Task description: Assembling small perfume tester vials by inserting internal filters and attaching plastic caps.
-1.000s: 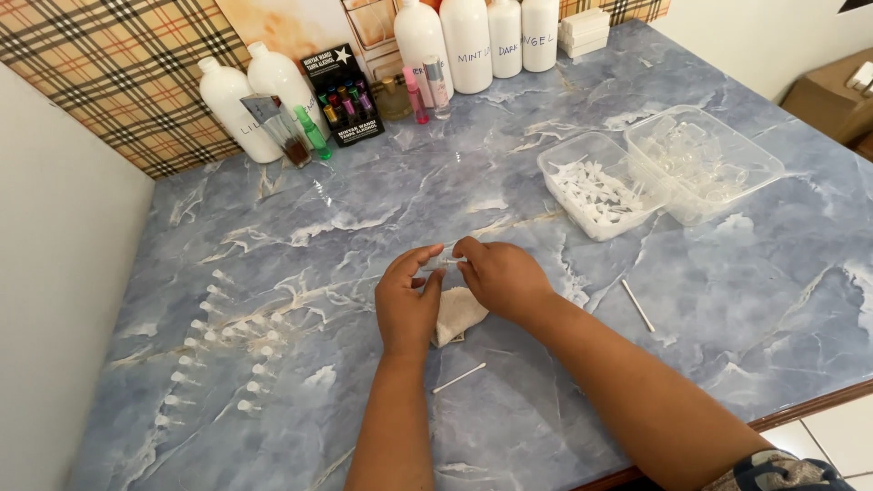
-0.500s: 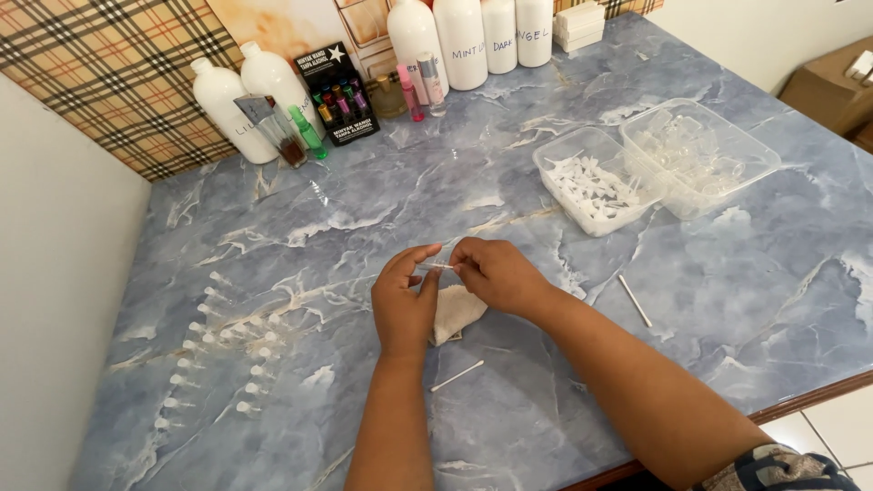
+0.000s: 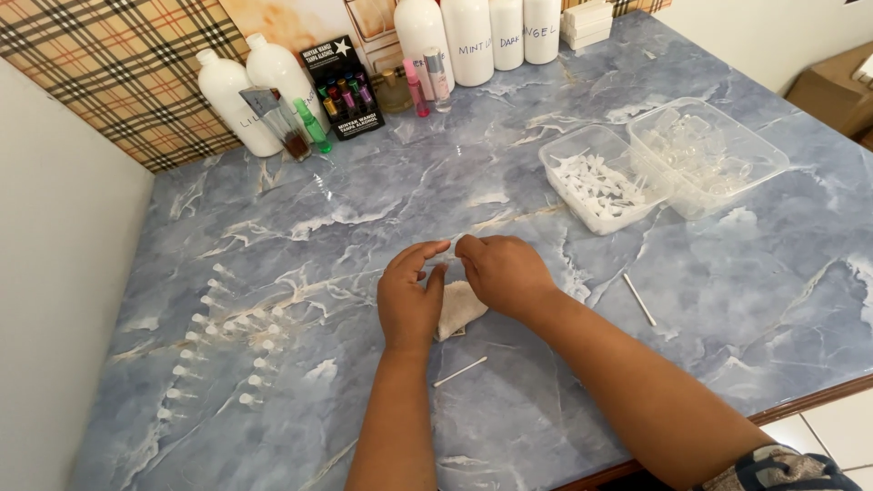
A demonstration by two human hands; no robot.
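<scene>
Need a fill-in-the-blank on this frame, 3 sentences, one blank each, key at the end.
1. Both hands, left hand and right hand, meet above a crumpled white ____ on the table.
2. The two clear plastic tubs sit on the person's ____ side.
3. The tabletop has a blue ____ pattern.

Missing words: cloth; right; marble

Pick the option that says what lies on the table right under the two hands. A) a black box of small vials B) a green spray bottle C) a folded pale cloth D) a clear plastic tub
C: a folded pale cloth lies on the marble-patterned table just beneath the left hand and right hand, whose fingertips meet above it.
</scene>
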